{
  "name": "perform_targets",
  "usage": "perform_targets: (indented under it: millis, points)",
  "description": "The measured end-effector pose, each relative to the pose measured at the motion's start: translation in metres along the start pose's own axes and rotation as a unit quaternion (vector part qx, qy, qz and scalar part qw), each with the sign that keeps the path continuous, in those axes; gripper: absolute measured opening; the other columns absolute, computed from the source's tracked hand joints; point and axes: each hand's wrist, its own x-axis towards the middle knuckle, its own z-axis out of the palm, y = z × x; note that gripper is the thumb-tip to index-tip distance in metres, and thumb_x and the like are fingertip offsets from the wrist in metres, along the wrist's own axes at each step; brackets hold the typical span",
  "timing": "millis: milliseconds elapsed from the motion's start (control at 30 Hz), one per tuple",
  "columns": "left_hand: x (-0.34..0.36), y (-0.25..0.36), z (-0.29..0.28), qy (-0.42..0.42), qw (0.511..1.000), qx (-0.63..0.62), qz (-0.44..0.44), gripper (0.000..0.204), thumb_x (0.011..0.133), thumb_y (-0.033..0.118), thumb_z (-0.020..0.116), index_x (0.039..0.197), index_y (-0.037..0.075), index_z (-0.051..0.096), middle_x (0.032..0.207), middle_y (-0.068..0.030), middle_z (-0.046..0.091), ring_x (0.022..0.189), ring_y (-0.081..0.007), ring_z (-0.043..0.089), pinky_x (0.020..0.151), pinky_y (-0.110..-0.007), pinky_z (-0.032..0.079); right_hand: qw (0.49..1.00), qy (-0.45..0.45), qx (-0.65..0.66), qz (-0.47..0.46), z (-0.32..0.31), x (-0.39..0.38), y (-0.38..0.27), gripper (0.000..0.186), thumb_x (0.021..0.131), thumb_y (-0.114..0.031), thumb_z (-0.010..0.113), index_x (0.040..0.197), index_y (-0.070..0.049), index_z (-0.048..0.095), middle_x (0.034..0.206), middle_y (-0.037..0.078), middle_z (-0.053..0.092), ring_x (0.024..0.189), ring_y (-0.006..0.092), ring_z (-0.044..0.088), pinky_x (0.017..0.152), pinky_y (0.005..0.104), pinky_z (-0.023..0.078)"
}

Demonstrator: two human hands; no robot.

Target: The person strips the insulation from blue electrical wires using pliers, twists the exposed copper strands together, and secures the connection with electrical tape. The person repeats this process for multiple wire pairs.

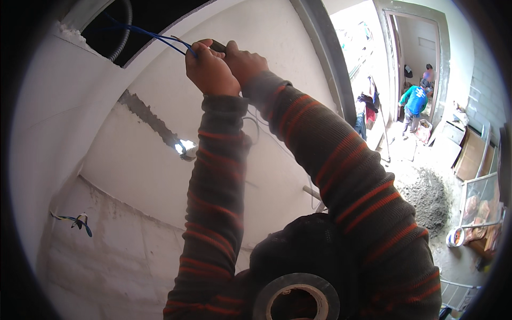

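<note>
Both my arms, in dark sleeves with orange stripes, reach up to an opening at the upper left. My left hand (pixel 212 72) is closed around the ends of some blue wires (pixel 160 37) that come out of the dark opening (pixel 101 32). Right beside it, touching, my right hand (pixel 246 63) is closed on a dark, narrow object (pixel 218 46) whose kind I cannot make out. The wire ends are partly hidden by my fingers. Low in front of me sits a roll of tape (pixel 296 280) against something black.
Grey corrugated conduit (pixel 128 21) hangs in the opening. Loose wires (pixel 80 220) stick out of the wall at lower left. A lit lamp (pixel 185 146) is by a grey patch strip. At right are a mortar heap (pixel 426 200), a white bucket (pixel 455 237) and a person in blue (pixel 415 101) near a doorway.
</note>
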Motion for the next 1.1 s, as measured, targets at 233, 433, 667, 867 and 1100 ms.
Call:
perform_targets:
  millis: [233,433,667,867,1100]
  points:
    - [0.017,-0.015,0.007,0.038,0.999,-0.016,-0.015,0.031,0.113,0.023,0.046,0.103,0.003,0.068,0.080,-0.0014,0.056,0.071,-0.0150,0.053,0.068,-0.033,0.047,0.995,-0.054,0.019,0.078,-0.009,0.021,-0.005,0.042,0.113,-0.043,0.048,0.137,-0.010,0.057,0.125,0.021,0.081,0.118,0.0402,0.079,0.100,0.0541,0.061]
    - [0.005,0.005,0.035,0.052,0.998,-0.044,-0.008,0.030,0.113,0.021,0.046,0.104,0.002,0.069,0.078,-0.0019,0.058,0.071,-0.0154,0.056,0.068,-0.034,0.050,0.992,-0.050,0.035,0.115,-0.014,0.040,0.009,0.045,0.112,-0.047,0.051,0.136,-0.011,0.061,0.132,0.020,0.079,0.127,0.0382,0.076,0.104,0.0533,0.060]
    - [-0.053,0.037,0.034,-0.034,0.992,-0.110,0.052,0.017,0.112,0.016,0.054,0.111,0.002,0.063,0.071,0.0053,0.037,0.066,-0.0081,0.039,0.065,-0.031,0.042,0.970,-0.055,-0.234,-0.034,0.041,0.050,0.185,0.032,0.104,-0.037,0.068,0.107,-0.007,0.081,0.102,0.019,0.082,0.102,0.0329,0.081,0.080,0.0453,0.063]
    - [-0.043,0.043,-0.023,-0.128,0.966,-0.220,-0.054,0.029,0.118,0.028,0.055,0.126,0.001,0.062,0.073,0.0042,0.041,0.067,-0.0112,0.040,0.074,-0.035,0.046,0.777,-0.033,0.509,0.369,0.025,-0.046,0.279,0.035,0.117,-0.040,0.057,0.109,-0.006,0.059,0.092,0.012,0.074,0.090,0.0297,0.080,0.049,0.0284,0.050]
    - [-0.090,0.080,-0.106,-0.171,0.974,-0.133,-0.066,0.040,0.121,0.034,0.053,0.136,-0.002,0.062,0.072,0.0000,0.054,0.066,-0.0161,0.052,0.065,-0.037,0.049,0.549,0.103,0.694,0.455,0.001,-0.131,0.202,0.026,0.117,-0.033,0.057,0.121,-0.008,0.054,0.106,0.011,0.067,0.094,0.0253,0.074,0.053,0.0256,0.047]
